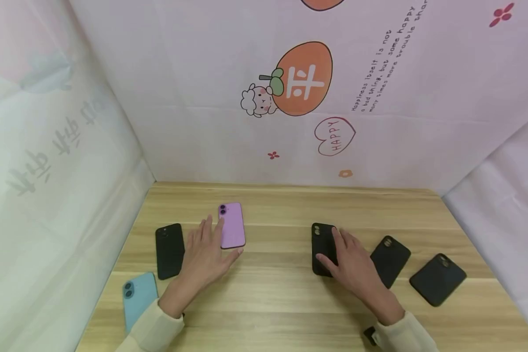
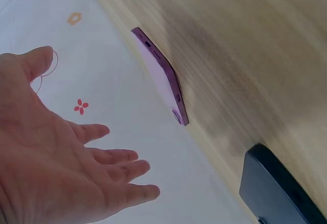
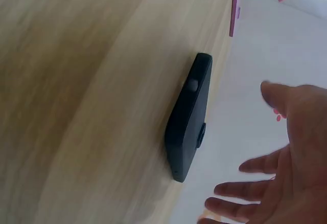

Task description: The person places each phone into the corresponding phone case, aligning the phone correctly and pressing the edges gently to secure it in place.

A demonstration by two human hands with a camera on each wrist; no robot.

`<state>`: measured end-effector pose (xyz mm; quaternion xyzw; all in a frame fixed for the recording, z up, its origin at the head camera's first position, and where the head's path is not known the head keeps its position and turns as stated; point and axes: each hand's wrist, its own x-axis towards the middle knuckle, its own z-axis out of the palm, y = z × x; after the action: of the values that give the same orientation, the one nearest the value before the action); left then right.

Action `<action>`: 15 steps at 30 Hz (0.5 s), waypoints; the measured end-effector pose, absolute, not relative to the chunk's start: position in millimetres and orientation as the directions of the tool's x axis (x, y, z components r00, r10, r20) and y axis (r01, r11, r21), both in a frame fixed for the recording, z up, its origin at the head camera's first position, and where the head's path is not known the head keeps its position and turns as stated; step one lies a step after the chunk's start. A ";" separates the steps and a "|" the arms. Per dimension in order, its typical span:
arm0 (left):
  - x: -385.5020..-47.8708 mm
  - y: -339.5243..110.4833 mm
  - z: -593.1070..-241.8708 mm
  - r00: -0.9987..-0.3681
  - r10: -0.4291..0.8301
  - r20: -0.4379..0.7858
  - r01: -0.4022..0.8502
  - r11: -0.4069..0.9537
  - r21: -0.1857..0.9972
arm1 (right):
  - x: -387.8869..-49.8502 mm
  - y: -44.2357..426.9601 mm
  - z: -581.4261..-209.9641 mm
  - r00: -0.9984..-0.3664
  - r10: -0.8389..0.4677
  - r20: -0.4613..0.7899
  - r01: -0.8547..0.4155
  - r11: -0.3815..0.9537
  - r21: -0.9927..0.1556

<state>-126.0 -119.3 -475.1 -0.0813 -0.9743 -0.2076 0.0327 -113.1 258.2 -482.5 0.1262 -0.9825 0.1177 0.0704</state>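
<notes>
A purple smartphone (image 1: pixel 233 230) lies back up on the wooden table. My left hand (image 1: pixel 206 254) hovers beside it with spread fingers, apart from the phone (image 2: pixel 158 70) in the left wrist view. To that hand's left is a black smartphone (image 1: pixel 169 254), partly covered by it in the head view. My right hand (image 1: pixel 354 261) is held over a black phone case (image 1: pixel 322 247), its fingers extended. In the right wrist view a gap shows between the fingers and the case (image 3: pixel 186 121). Neither hand holds anything.
A light blue smartphone (image 1: pixel 140 298) lies at the front left, partly behind my left sleeve. Two more black phone cases (image 1: pixel 390 259) lie on the right, the farther one (image 1: pixel 437 279) near the right side. White printed cloth (image 1: pixel 202 142) hangs around the table.
</notes>
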 end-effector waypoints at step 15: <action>-147.7 -117.7 -478.1 -0.999 0.051 -0.010 0.039 0.867 0.498 | -125.5 263.4 -488.0 -0.992 -0.091 0.083 -0.112 0.950 -0.292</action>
<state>-147.7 -117.7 -478.1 -0.0234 -0.9660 -0.2572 -0.0115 -125.5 263.4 -488.0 0.0514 -0.9868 0.1499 0.0345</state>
